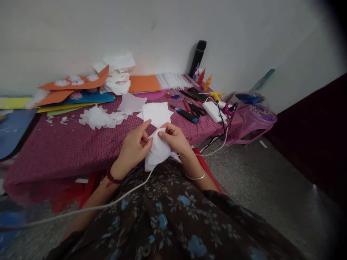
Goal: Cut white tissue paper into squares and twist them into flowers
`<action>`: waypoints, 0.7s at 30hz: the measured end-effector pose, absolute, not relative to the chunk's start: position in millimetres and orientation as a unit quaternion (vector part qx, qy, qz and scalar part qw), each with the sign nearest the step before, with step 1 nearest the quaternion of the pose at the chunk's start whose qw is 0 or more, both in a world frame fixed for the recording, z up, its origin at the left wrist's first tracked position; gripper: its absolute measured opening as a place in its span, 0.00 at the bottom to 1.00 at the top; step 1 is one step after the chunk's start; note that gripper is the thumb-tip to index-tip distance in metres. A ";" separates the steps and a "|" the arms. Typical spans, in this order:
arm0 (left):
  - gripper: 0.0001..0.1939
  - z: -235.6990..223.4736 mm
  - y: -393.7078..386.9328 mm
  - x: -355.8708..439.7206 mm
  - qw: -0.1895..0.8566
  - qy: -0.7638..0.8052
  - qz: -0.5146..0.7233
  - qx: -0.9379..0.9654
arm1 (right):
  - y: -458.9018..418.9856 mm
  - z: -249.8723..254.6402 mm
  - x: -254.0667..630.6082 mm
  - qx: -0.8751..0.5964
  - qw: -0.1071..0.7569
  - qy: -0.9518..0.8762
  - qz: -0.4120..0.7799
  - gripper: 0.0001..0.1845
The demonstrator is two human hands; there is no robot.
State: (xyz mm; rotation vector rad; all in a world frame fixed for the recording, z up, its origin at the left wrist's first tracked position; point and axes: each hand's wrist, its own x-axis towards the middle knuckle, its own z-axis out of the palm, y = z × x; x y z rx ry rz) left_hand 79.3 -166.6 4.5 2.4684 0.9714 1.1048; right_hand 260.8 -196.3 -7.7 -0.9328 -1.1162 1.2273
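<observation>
Between my hands, close to my body at the table's front edge, hangs a thin white sheet of tissue paper (158,150), gathered at its top. My right hand (175,138) pinches that gathered top between thumb and fingers. My left hand (135,142) also holds the tissue paper at its left side, thumb against the fingers, with the index finger stretched out. Just beyond my hands lies a stack of white paper squares (155,112). A heap of white cut tissue pieces (99,117) lies to its left.
On the checked tablecloth (73,141), a blue-black cutter (184,113), scissors (196,108) and a white power bank (214,111) lie right. Orange sheets (145,83) are at the back. A black bottle (197,57) stands by the wall. A white cable (108,205) crosses my lap.
</observation>
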 end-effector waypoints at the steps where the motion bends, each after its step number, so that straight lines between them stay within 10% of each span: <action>1: 0.32 5.3 -167.0 79.8 0.145 0.334 0.364 0.857 | -196.4 -8.4 261.1 -0.401 0.576 -0.486 0.521 0.20; 8: 0.32 4.4 -167.6 84.8 0.196 0.329 0.319 0.867 | -198.9 -4.0 259.0 -0.406 0.538 -0.547 0.496 0.16; 13: 0.06 0.9 -167.6 83.4 0.190 0.386 0.330 0.840 | -199.4 -5.6 256.7 -0.452 0.575 -0.492 0.472 0.16; 21: 0.16 4.4 -174.0 81.9 0.050 0.405 0.306 0.860 | -195.6 -15.7 252.9 -0.493 0.613 -0.430 0.443 0.13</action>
